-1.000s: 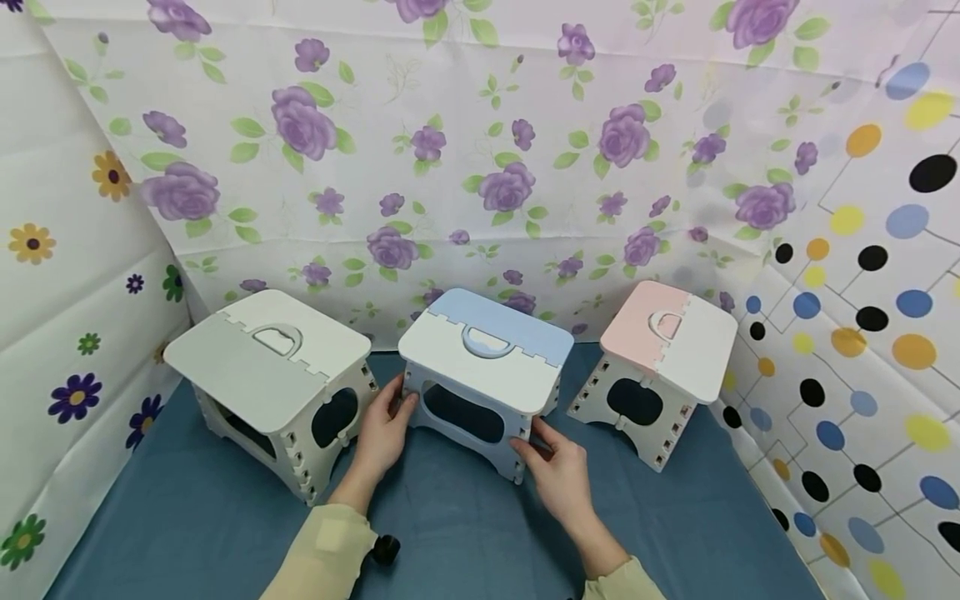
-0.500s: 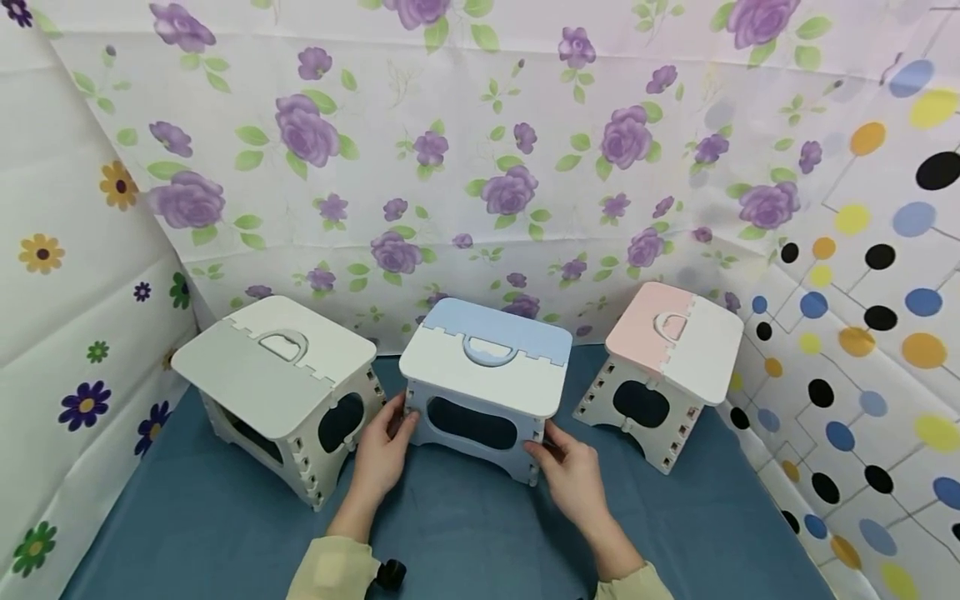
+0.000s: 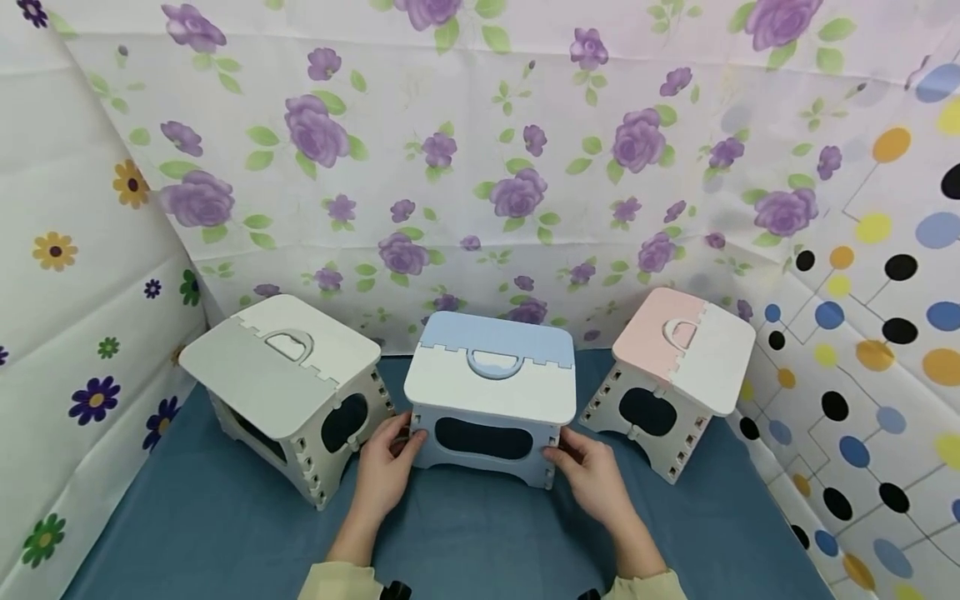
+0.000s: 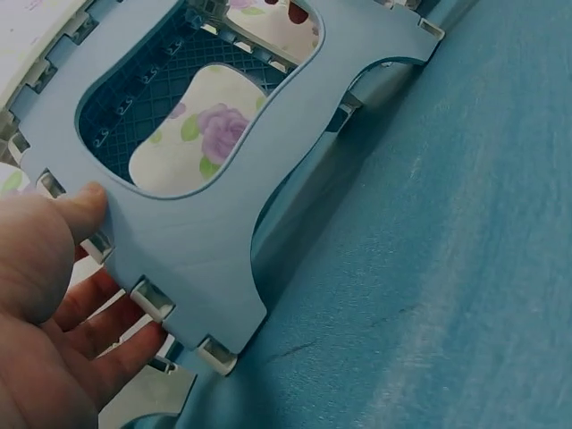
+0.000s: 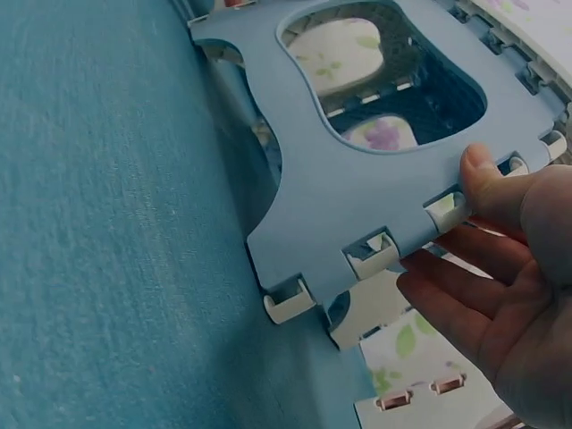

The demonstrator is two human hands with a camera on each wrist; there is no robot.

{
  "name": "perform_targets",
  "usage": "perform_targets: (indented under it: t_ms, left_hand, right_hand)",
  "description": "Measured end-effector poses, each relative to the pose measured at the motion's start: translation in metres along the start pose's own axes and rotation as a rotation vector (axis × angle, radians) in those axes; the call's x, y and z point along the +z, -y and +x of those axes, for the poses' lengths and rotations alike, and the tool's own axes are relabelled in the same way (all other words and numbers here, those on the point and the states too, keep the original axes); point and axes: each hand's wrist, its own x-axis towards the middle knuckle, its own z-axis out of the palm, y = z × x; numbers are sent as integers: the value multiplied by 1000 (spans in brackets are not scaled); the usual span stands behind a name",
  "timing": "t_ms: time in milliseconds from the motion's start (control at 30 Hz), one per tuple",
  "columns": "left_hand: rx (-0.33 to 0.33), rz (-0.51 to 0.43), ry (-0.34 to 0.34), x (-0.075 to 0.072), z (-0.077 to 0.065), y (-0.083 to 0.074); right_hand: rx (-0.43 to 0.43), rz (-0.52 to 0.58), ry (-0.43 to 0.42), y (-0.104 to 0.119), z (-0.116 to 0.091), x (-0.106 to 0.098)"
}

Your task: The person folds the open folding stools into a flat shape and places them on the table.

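A blue-and-white folding step stool (image 3: 491,392) stands upright on the blue cloth, its blue leg panel facing me and its carry handle lying on top. My left hand (image 3: 384,467) grips the left front edge of that panel. In the left wrist view the thumb (image 4: 85,210) presses the blue face while the fingers go behind the hinged edge. On the other side, my right hand (image 3: 592,475) holds the right front edge likewise. Its thumb (image 5: 480,165) lies on the panel face in the right wrist view.
To the left stands a grey-and-white folding stool (image 3: 281,367), close to my left hand. A pink-and-white folding stool (image 3: 682,354) is at the right. Blue cloth (image 3: 480,533) covers the table, and a floral sheet (image 3: 450,167) hangs behind.
The blue-and-white stool has turned, so its front now faces me more squarely, and its right end came round with my right hand. Both hands keep their grip. The view has shifted slightly.
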Motion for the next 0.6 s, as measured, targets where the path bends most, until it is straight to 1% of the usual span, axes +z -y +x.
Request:
perform_targets:
  t_ms: [133, 267, 433, 533, 600]
  left_hand:
    - [25, 23, 13, 2, -3, 0]
    - [37, 23, 22, 3, -8, 0]
    - [23, 11, 29, 3, -13, -1]
    - [15, 25, 23, 2, -14, -4]
    - [12, 27, 32, 3, -12, -6]
  right_hand:
    - [-14, -5, 18, -4, 1, -6]
    - [-4, -9, 19, -6, 2, -8]
    - [17, 5, -12, -6, 2, -10]
    - [22, -4, -45, -6, 3, -12]
    - [35, -18, -73, -5, 4, -14]
